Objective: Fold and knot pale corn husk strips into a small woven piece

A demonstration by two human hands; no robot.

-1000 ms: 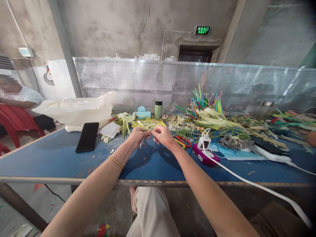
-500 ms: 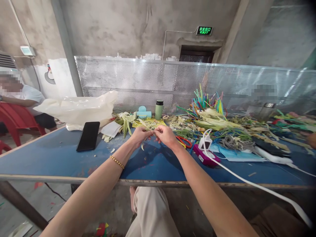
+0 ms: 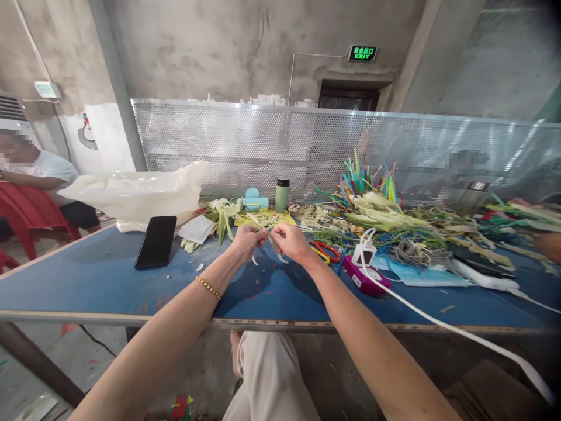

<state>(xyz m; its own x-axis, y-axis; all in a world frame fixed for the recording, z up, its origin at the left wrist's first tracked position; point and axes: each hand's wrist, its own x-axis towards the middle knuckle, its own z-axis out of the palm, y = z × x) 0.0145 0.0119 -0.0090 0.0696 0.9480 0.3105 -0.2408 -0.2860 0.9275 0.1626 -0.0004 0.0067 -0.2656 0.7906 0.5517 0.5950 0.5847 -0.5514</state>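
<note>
My left hand point(image 3: 245, 242), with a gold bead bracelet at the wrist, is closed in a pinch over the blue table. My right hand point(image 3: 293, 241) pinches just beside it, the fingertips almost meeting. Between them is a thin pale corn husk strip point(image 3: 281, 257); one curved end hangs below the right fingers and another pale end dangles under the left. Most of the strip is hidden by my fingers. Just beyond lies a yellow sheet point(image 3: 287, 218) with husk scraps on it. Red-handled scissors point(image 3: 333, 252) rest right of my right hand.
A black phone point(image 3: 156, 242), white paper point(image 3: 196, 230) and corn husks point(image 3: 225, 216) lie leftward. A green bottle point(image 3: 282, 195) stands behind. On the right are a purple power strip point(image 3: 366, 276), a white cable point(image 3: 438, 320), a husk pile point(image 3: 377, 213) and another person's hand point(image 3: 550, 245).
My hands have drawn slightly apart, the right shifting a little rightward. A pale strip end now shows below my right fingers. The other person's hand at the right edge has moved further into view.
</note>
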